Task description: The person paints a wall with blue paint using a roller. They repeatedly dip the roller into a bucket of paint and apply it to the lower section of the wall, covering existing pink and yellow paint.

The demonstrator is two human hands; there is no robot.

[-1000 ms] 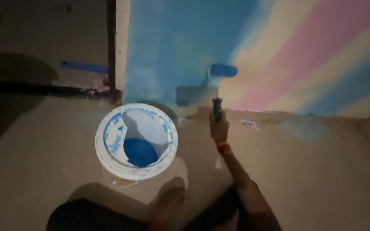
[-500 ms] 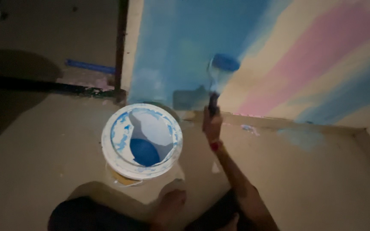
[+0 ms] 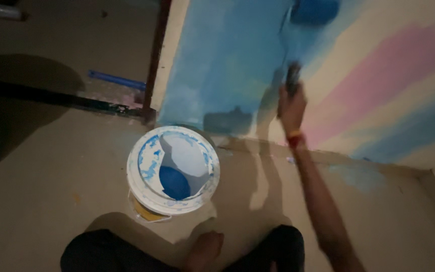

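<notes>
From the head camera looking down, the person's right hand (image 3: 292, 108) is wrapped tight around the dark handle of a paint roller (image 3: 314, 11), arm stretched out and up toward the wall (image 3: 227, 65). The roller's blue sleeve sits high on the wall at the top edge of the picture, right where the fresh blue patch meets the pale cream and pink bands. A red band circles the wrist. The left hand does not show anywhere, so I cannot tell what it is doing. The step in hand looks to me like rolling blue paint onto the wall, mid-stroke on the upward pass. The next move, I would judge, calls for steady pressure and a straight line, so the blue does not stray over the pink stripe (image 3: 388, 75) beside it. On the floor sits a white paint bucket (image 3: 142, 186), its rim smeared blue and a pool of blue paint in the bottom, well apart from the roller and close to the person's bare foot (image 3: 205, 249) and dark-clad knees. A blue strip (image 3: 117, 80) lies on the floor beyond the door frame. Against the picture from a second ago, the roller has climbed from low on the wall near the floor to much higher, and the arm has straightened out; the bucket has kept its place.
</notes>
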